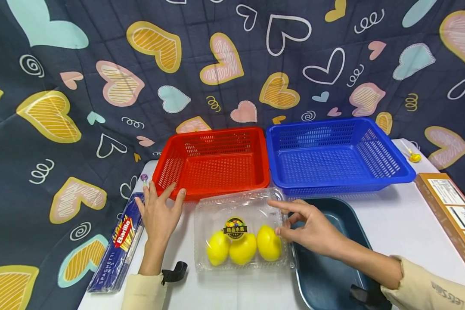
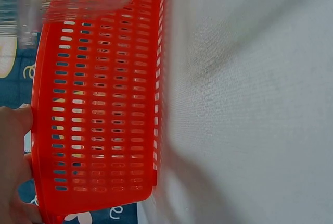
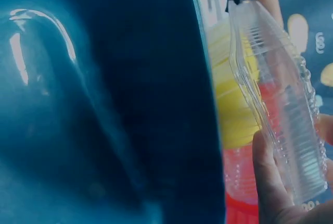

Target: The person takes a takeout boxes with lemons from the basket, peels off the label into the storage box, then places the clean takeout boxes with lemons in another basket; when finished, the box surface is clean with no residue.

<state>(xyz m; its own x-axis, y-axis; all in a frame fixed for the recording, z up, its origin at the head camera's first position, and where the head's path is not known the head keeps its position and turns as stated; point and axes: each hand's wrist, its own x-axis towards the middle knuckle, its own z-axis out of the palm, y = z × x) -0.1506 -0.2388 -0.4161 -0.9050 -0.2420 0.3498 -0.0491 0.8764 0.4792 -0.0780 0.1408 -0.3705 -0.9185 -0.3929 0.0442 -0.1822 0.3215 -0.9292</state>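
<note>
A clear plastic clamshell fruit container (image 1: 236,202) lies in the middle of the table, with three yellow lemons (image 1: 243,249) showing through its labelled lid. My right hand (image 1: 314,226) is at its right side, the thumb at the rim and the index finger stretched over the top. In the right wrist view, the container's clear plastic (image 3: 281,104) sits between thumb and fingers. My left hand (image 1: 160,215) has its fingers spread, just left of the container. Its fingertips overlap the front left corner of the red basket (image 1: 213,191) in the head view.
A blue basket (image 1: 342,183) stands beside the red one. A dark teal pan (image 1: 321,267) lies under my right forearm. Spaghetti packs (image 1: 116,249) lie at the left edge, near a purple lollipop (image 1: 144,177). On the right are a cardboard box (image 1: 449,211) and a yellow lollipop (image 1: 414,157).
</note>
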